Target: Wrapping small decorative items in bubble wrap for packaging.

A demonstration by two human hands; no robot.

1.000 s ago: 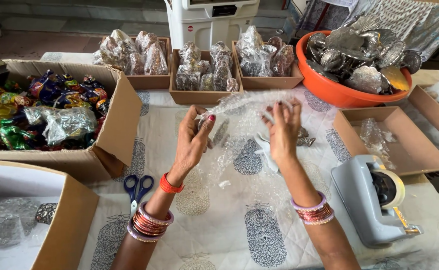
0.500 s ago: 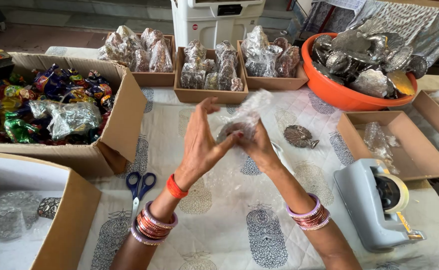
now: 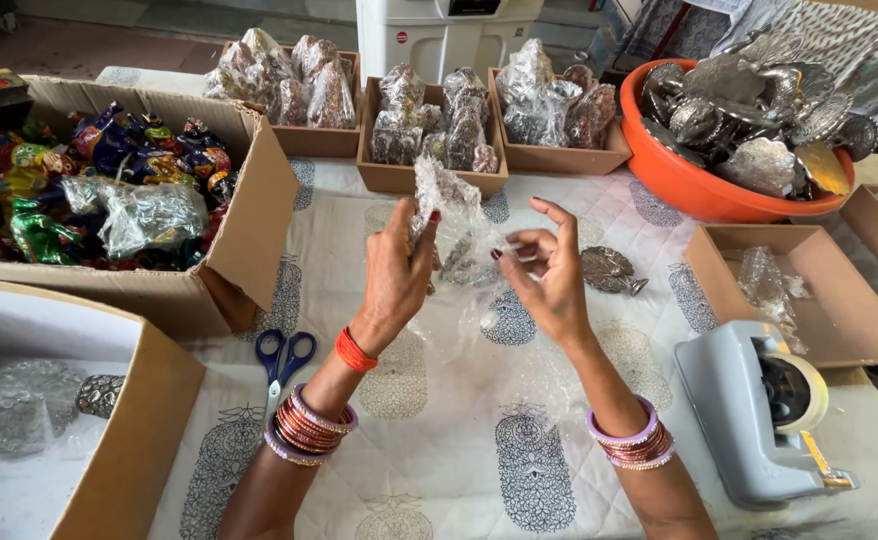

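My left hand [image 3: 397, 268] and my right hand [image 3: 547, 272] are raised above the table, both gripping a sheet of clear bubble wrap [image 3: 456, 222] bunched around a small silvery item. The left hand holds the upper left part, its fingers upright against the wrap. My right hand pinches the wrap's right side between thumb and fingers. The loose tail of the wrap hangs down toward the patterned white tablecloth [image 3: 439, 470]. A bare silver metal figure [image 3: 609, 270] lies on the cloth just right of my right hand.
Blue-handled scissors [image 3: 284, 357] lie left of my left arm. A grey tape dispenser [image 3: 769, 410] sits at right. Cardboard boxes: colourful figures [image 3: 109, 190] left, wrapped pieces [image 3: 429, 120] at back, one near-empty tray [image 3: 809, 290] right. An orange tub [image 3: 699, 185] holds silver items.
The bubble wrap was spread wide between my hands a second ago. It is now gathered into a tight bundle, and my hands have come close together and lifted it.
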